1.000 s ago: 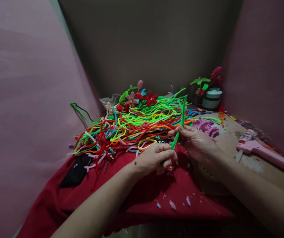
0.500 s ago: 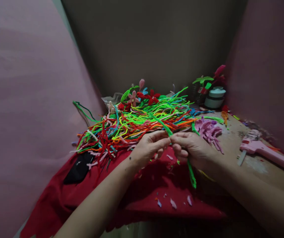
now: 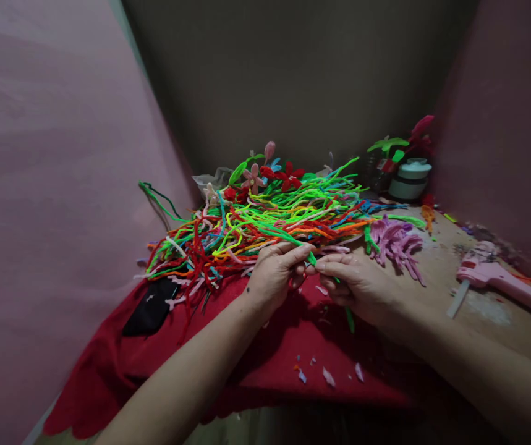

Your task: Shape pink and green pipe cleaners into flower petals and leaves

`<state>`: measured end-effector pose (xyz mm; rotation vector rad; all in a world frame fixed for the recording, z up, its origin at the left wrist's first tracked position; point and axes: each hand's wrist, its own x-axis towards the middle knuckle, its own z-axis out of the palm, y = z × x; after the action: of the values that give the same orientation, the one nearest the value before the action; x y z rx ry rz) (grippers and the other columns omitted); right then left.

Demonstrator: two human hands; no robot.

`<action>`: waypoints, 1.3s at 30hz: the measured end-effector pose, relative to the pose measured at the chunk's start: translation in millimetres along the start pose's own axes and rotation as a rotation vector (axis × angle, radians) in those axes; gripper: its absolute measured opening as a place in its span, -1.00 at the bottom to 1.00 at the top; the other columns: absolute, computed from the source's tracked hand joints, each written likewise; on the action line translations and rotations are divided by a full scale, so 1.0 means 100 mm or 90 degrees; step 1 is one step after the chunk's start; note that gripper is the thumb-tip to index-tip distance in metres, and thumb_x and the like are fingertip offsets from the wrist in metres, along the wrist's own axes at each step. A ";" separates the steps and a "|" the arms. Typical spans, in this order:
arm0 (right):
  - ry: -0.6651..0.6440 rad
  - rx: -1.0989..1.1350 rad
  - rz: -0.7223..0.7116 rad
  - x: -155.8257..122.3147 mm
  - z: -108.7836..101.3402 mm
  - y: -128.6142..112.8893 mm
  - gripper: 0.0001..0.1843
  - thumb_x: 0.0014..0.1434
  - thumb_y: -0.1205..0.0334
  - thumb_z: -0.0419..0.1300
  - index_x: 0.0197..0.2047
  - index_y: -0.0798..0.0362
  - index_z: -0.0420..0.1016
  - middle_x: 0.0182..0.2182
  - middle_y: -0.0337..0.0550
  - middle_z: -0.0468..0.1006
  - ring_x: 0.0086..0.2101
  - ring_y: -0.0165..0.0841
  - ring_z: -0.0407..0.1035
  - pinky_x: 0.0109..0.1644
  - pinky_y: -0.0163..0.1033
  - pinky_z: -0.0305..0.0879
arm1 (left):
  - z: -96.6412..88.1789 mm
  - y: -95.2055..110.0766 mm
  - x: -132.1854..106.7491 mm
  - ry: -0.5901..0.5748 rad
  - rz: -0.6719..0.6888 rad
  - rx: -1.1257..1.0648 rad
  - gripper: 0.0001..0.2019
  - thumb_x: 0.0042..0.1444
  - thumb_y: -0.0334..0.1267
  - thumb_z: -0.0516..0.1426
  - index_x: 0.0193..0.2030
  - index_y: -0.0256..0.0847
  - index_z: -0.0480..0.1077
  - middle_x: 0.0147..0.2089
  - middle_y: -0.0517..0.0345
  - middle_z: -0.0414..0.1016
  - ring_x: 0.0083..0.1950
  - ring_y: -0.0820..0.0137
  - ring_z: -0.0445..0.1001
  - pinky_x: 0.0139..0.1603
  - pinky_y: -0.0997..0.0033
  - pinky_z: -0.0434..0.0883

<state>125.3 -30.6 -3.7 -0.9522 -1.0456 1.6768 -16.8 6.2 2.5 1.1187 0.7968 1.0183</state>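
Green pipe cleaner point(image 3: 311, 258) pinched between both hands, above red cloth point(image 3: 288, 355), lower end poking out under right hand point(image 3: 358, 285). Left hand point(image 3: 275, 273) fingertips pressed together on it; right likewise. Multicoloured pipe-cleaner pile point(image 3: 265, 224) just behind. Pink glue gun point(image 3: 501, 281) on table point(image 3: 436, 278), well apart to right.

Fuzzy green pipe cleaner point(image 3: 310, 257), slanted
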 end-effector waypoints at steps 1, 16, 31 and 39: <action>0.026 -0.030 -0.027 -0.01 0.02 0.00 -0.77 -0.01 0.21 0.19 -0.59 0.10 0.28 -0.74 -0.41 0.12 -0.72 -0.61 -0.16 -0.68 -0.41 -0.28 | 0.01 0.00 0.00 0.010 0.004 0.001 -0.76 -0.13 -0.17 0.24 -0.49 -0.33 0.36 -0.68 0.30 0.21 -0.67 0.60 0.22 -0.71 0.60 0.06; 0.112 0.019 -0.095 -0.03 0.11 0.03 -0.83 -0.01 0.22 0.17 -0.55 0.11 0.32 -0.76 -0.45 -0.01 -0.72 -0.60 -0.20 -0.67 -0.39 -0.27 | 0.02 -0.01 0.02 -0.017 -0.056 -0.135 -0.80 -0.20 -0.30 0.27 -0.55 -0.35 0.33 -0.68 0.30 0.23 -0.68 0.62 0.19 -0.72 0.60 0.10; 0.061 0.094 -0.049 0.01 -0.01 0.03 -0.86 0.01 0.26 0.15 -0.51 0.10 0.29 -0.74 -0.46 -0.02 -0.71 -0.61 -0.25 -0.69 -0.42 -0.34 | -0.01 0.00 -0.05 -0.077 0.072 0.111 -0.77 -0.02 -0.32 0.16 -0.17 -0.27 0.43 -0.34 0.11 0.50 -0.37 0.48 0.42 -0.40 0.54 0.34; 0.020 0.051 -0.043 -0.01 -0.05 0.02 -0.86 0.02 0.29 0.13 -0.54 0.10 0.33 -0.74 -0.42 0.02 -0.71 -0.60 -0.23 -0.68 -0.39 -0.34 | -0.14 -0.12 0.03 -0.043 0.517 0.534 -0.80 0.11 -0.36 0.07 -0.15 -0.19 0.44 -0.27 0.10 0.42 -0.24 0.47 0.41 -0.23 0.51 0.37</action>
<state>129.9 -30.7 -7.0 -0.8782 -0.9719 1.6315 -25.6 12.3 -12.5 2.3040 0.7338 1.3242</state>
